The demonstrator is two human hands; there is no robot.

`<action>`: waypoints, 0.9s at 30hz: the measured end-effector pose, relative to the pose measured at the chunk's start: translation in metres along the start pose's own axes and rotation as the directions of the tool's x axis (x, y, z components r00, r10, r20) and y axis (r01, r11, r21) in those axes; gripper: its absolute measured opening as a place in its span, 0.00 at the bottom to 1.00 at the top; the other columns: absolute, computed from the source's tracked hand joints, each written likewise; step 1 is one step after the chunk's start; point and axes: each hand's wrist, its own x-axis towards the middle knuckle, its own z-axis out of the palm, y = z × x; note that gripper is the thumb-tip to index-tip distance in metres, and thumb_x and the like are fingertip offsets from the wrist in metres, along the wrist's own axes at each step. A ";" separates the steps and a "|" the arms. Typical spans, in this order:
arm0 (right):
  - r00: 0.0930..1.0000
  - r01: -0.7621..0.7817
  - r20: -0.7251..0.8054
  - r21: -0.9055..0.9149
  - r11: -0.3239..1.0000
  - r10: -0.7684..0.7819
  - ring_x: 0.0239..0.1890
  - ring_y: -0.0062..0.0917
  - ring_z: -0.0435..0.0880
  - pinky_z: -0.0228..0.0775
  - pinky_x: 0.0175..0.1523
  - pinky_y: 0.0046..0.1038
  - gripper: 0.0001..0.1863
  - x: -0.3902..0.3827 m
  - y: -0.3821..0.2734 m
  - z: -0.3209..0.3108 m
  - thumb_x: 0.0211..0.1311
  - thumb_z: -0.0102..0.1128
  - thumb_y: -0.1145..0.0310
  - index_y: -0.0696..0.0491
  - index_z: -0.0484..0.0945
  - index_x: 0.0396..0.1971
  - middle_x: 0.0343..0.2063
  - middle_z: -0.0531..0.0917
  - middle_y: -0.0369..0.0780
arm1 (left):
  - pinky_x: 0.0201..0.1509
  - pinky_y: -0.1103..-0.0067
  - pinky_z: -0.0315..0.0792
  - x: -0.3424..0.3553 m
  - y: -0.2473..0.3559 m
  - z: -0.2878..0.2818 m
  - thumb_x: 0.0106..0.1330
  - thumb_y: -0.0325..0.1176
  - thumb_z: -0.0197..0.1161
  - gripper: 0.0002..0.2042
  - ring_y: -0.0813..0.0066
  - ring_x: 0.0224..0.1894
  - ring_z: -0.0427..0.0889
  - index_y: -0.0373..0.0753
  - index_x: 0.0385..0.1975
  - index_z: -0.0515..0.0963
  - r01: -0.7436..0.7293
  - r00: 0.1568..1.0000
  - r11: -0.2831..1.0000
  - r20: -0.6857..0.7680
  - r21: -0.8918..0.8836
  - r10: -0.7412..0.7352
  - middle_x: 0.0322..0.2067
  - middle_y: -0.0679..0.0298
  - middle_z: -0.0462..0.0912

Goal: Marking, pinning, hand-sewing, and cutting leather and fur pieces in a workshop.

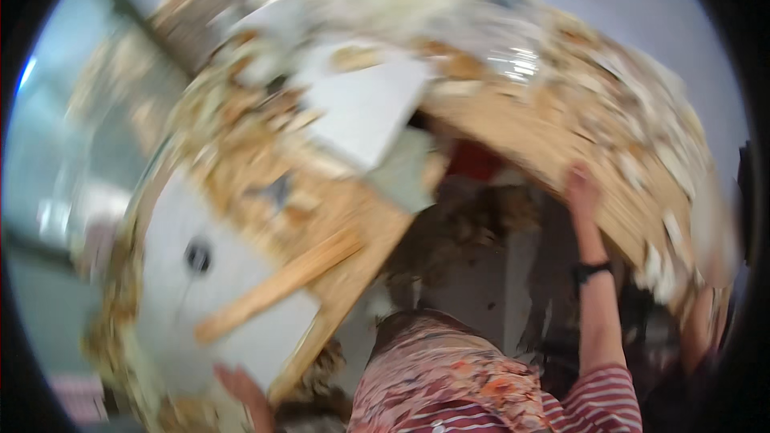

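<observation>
The whole view is smeared by motion. My left hand [241,391] is at the lower left, beside the near edge of a white board [172,228]. Its fingers look stretched out, with nothing visible in them. Across that board lies a wooden bar [281,285], tilted and apart from the hand. A dark round object [198,256] rests farther left on the board. My right hand [582,188], with a black band on the wrist, is at the inner edge of the right wooden tabletop [521,132]; its fingers are too blurred to read.
Pale brown scraps [634,128] cover much of both tabletops. A white sheet [365,104] and a pale green sheet [409,172] lie where they meet. Clear plastic bags [505,40] are heaped behind. More scraps [497,216] lie below in the gap. Another person's arm [696,329] shows at right.
</observation>
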 end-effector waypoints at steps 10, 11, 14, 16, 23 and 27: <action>0.895 0.039 0.356 0.537 0.842 -0.268 0.39 0.21 0.82 0.74 0.43 0.25 0.10 -0.023 -0.215 0.016 0.68 0.60 0.66 0.54 0.80 0.44 0.38 0.83 0.38 | 0.76 0.58 0.46 -0.008 0.095 -0.089 0.70 0.40 0.52 0.31 0.47 0.73 0.54 0.24 0.67 0.59 0.094 0.994 0.983 0.040 0.155 -0.101 0.70 0.43 0.57; 0.796 0.023 0.462 0.623 0.782 -0.391 0.37 0.21 0.82 0.74 0.43 0.25 0.11 -0.048 -0.282 0.002 0.66 0.61 0.65 0.54 0.81 0.44 0.37 0.84 0.38 | 0.76 0.58 0.46 -0.013 0.093 -0.088 0.70 0.40 0.52 0.31 0.47 0.73 0.54 0.24 0.67 0.59 0.107 0.993 0.982 0.035 0.157 -0.113 0.70 0.43 0.57; 0.399 0.153 0.518 0.776 0.611 -0.757 0.36 0.33 0.85 0.75 0.41 0.33 0.11 -0.114 -0.396 0.013 0.60 0.62 0.67 0.55 0.82 0.39 0.35 0.85 0.43 | 0.76 0.58 0.46 -0.017 0.093 -0.084 0.70 0.41 0.52 0.31 0.47 0.73 0.53 0.24 0.66 0.59 0.101 0.995 0.987 0.014 0.129 -0.103 0.70 0.42 0.57; 0.262 0.313 0.431 0.809 0.498 -0.864 0.37 0.41 0.84 0.75 0.41 0.38 0.09 -0.135 -0.460 0.014 0.59 0.62 0.67 0.56 0.81 0.35 0.36 0.85 0.46 | 0.76 0.58 0.45 -0.021 0.094 -0.084 0.69 0.42 0.52 0.31 0.47 0.73 0.53 0.24 0.66 0.60 0.128 0.991 0.985 0.032 0.114 -0.132 0.69 0.42 0.58; 0.333 0.605 0.438 0.580 0.546 -0.835 0.39 0.42 0.84 0.74 0.44 0.41 0.12 -0.086 -0.567 0.131 0.57 0.60 0.60 0.54 0.83 0.32 0.32 0.85 0.47 | 0.76 0.58 0.44 -0.004 0.109 -0.085 0.70 0.42 0.52 0.31 0.50 0.73 0.53 0.26 0.67 0.59 0.149 0.988 0.984 0.034 0.095 -0.153 0.70 0.44 0.57; 0.274 0.763 0.490 0.413 0.498 -0.827 0.40 0.41 0.83 0.74 0.45 0.39 0.17 -0.082 -0.581 0.163 0.49 0.67 0.57 0.54 0.83 0.35 0.32 0.85 0.46 | 0.76 0.58 0.45 -0.004 0.106 -0.086 0.68 0.44 0.55 0.33 0.48 0.73 0.54 0.26 0.66 0.60 0.136 0.991 0.986 0.006 0.093 -0.137 0.69 0.43 0.58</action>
